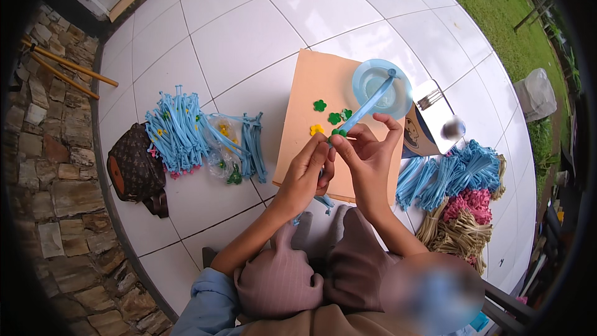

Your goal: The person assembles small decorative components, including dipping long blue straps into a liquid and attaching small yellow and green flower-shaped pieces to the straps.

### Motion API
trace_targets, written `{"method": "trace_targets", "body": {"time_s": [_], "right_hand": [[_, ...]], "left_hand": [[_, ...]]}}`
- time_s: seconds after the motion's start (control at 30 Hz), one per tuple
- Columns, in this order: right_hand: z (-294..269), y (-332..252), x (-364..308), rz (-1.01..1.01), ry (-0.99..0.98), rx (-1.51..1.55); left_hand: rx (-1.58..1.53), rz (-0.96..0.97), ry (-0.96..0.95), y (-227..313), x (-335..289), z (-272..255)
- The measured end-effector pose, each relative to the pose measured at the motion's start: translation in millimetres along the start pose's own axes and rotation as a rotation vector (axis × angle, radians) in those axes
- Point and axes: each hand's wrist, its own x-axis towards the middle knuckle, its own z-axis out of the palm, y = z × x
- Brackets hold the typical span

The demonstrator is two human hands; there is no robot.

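Above a tan board (pixel 298 87), my two hands meet over a light blue cord-like strip (pixel 373 101) with a knobbed end. My left hand (pixel 306 168) is closed around its lower part, and a bit of blue shows below the fist. With thumb and index finger my right hand (pixel 367 149) pinches at a small green flower piece (pixel 337 132) on the strip; its other fingers are spread. Whether the strip passes through the flower is hidden by my fingertips. Several green flower pieces (pixel 319 106) and a yellow flower piece (pixel 316 129) lie on the board.
A light blue bowl (pixel 358 79) stands at the board's far right corner. Bundles of blue strips (pixel 457 171), pink strips (pixel 469 205) and beige strips (pixel 459 236) lie right. Leftward are a blue pile (pixel 180 134), a clear bag (pixel 224 155) and a brown bag (pixel 132 162).
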Motion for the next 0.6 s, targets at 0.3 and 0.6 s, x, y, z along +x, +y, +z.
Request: {"method": "trace_targets", "body": {"time_s": [0.3,0.6], "right_hand": [[-6.0,10.4,8.9,-0.14,-0.088,-0.092],[9.9,-13.8,0.5,-0.075,-0.281,-0.249]], "left_hand": [[-0.008,-0.033,-0.003,-3.5,-1.3,-0.7],[-0.304,-0.043,-0.081,47.2,-29.0,-11.3]]}}
